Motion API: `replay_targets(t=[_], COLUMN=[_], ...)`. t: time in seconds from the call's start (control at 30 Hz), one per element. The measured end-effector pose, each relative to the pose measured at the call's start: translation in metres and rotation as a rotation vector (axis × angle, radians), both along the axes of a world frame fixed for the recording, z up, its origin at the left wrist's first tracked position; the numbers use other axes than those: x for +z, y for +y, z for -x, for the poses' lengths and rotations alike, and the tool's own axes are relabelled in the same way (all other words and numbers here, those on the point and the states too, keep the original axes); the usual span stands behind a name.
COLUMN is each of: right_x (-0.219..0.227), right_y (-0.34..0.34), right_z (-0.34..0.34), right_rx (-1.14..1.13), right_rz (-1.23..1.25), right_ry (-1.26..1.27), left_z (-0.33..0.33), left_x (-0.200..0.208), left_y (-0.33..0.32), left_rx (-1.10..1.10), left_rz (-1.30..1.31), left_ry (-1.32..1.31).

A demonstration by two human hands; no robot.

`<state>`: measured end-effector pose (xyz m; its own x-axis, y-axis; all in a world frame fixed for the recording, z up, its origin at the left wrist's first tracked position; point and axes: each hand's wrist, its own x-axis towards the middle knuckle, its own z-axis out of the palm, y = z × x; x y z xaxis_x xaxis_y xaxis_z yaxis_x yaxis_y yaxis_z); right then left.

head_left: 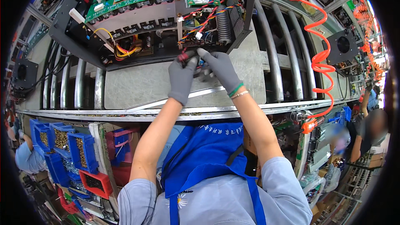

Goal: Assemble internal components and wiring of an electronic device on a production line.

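Observation:
Both my hands wear grey gloves and meet in front of an open black equipment chassis (143, 61). My left hand (182, 77) is closed around a short bunch of red and black wires (182, 56). Right beside it, my right hand (221, 68) has its fingers pinched together at the same bunch; the fingertips are partly blurred, and what they grip is hidden. Inside the chassis, a green circuit board (112, 5) lies on top. Twisted coloured wires (212, 13) with white plugs hang at its right, near a grey ribbed coil (223, 25).
The chassis rests on a metal plate (137, 87) between steel rollers (271, 54). A coiled orange hose (318, 58) hangs at right, above an orange-tipped tool (308, 126). Blue bins (82, 152) of screws and a red bin (96, 184) stand lower left. Other people work at both sides.

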<state>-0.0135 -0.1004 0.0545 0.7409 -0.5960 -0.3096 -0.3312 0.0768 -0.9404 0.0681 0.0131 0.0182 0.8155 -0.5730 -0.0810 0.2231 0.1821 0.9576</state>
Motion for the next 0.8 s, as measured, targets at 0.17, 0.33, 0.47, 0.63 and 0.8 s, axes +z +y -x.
replay_targets(t=[0.17,0.33,0.47,0.63,0.8], right_x=[-0.027,-0.037,-0.033,-0.031,-0.013], right_y=[-0.013,-0.016,-0.025,-0.044,-0.016], right_z=[-0.01,-0.012,0.001,0.013,0.007], right_rx=[-0.054,-0.134,-0.114,0.273,0.242], right_rz=[-0.388,-0.977,-1.092,-0.306,0.985], right_ry=[-0.195,-0.421,-0.507,-0.151,0.311], left_z=[0.008,0.003,-0.016,-0.033,-0.042], left_x=[0.004,-0.006,-0.004,0.011,-0.002], left_y=[0.003,-0.006,0.003,-0.023,-0.052], left_rx=[0.013,0.279,0.125,0.028,0.0], left_rz=[-0.139,-0.068,-0.182,-0.161,-0.702], left_ry=[-0.321,-0.394,0.041,0.004,-0.779])
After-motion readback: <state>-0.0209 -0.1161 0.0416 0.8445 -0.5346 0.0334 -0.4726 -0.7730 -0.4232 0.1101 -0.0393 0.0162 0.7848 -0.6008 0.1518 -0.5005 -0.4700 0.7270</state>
